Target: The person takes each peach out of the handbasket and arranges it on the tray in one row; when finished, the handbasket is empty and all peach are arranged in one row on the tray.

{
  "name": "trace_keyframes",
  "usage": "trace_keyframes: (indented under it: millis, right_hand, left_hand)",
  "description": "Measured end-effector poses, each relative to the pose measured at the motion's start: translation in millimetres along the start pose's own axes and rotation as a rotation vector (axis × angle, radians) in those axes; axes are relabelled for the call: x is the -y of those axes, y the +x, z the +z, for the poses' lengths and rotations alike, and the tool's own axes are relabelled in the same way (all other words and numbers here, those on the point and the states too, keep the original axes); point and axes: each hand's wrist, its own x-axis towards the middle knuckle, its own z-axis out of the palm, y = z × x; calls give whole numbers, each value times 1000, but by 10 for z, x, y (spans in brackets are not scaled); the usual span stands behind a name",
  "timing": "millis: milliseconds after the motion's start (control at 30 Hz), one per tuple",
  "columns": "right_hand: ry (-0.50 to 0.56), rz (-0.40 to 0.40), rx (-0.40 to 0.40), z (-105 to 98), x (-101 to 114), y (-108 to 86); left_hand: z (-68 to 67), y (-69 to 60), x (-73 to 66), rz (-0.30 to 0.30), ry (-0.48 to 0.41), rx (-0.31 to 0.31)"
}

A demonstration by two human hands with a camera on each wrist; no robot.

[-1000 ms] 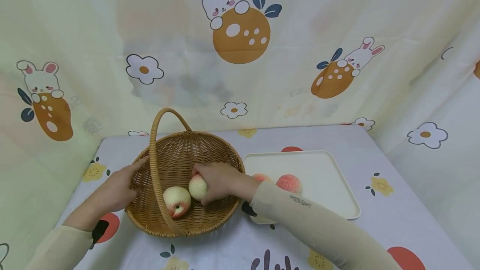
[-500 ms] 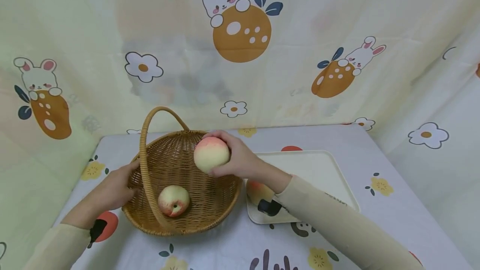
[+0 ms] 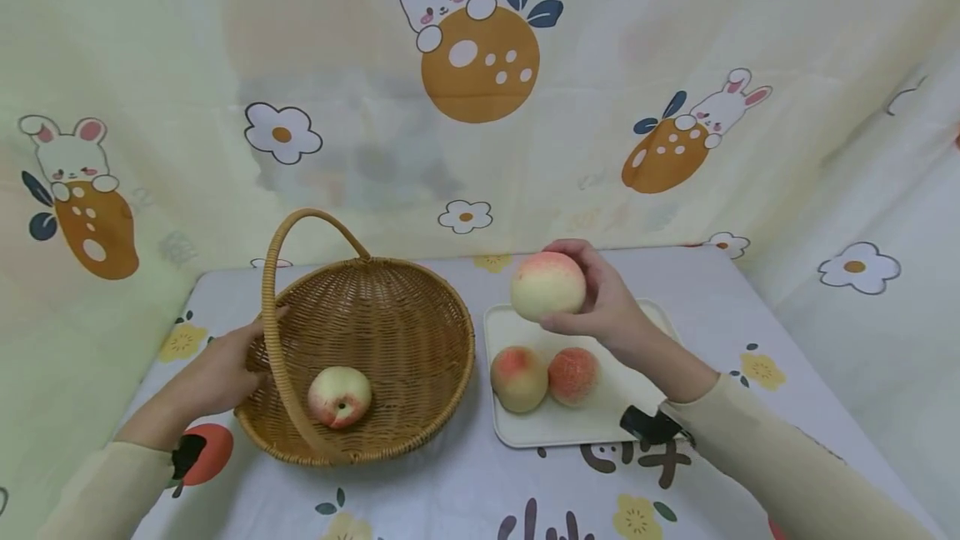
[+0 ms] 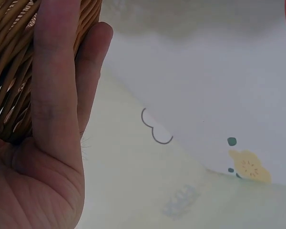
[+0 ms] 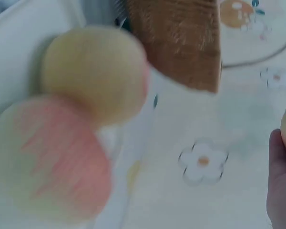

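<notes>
Head view: right hand (image 3: 606, 302) holds peach (image 3: 547, 287) aloft.

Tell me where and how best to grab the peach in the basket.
Probably around the widest part of the peach, coming down from above and from the right: it is round, and bare basket shows to its right, while the handle arches up on its left and would likely crowd an approach there.
</notes>
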Motion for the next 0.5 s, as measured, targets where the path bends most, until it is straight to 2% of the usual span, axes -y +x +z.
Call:
trace_keyframes:
  millis: [133,267,500]
  right_hand:
    - [-82,-17,-8,-321,-77,-188]
    - [-166,-28,1,-552,-160,-335]
    - [-304,28,-14,-868,-340,-532]
  left_hand:
    - [-1,-8,20,2,-2,-7]
    - [6,-21,16,-3,5,-13]
    - [3,-28,-16,-1,-9,1]
